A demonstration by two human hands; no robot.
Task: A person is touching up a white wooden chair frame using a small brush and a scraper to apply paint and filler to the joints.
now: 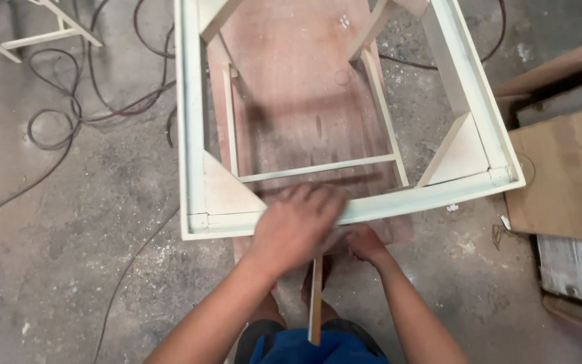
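A pale cream chair frame (193, 135) without a seat stands on a reddish plywood board (291, 81). My left hand (298, 226) lies blurred on the frame's front rail (426, 197), knuckles up and fingers curled. Whether anything is under the palm is hidden. Just below the rail and partly under my left hand, my right hand (366, 244) has its fingertips out of sight. A thin wooden strip (315, 303) stands upright between my knees, below both hands.
Dusty concrete floor (89, 222) surrounds the board. Dark cables (69, 87) loop at the upper left near another pale frame (48, 30). Brown cardboard and boards (567, 168) lie stacked at the right, close to the chair's front right corner.
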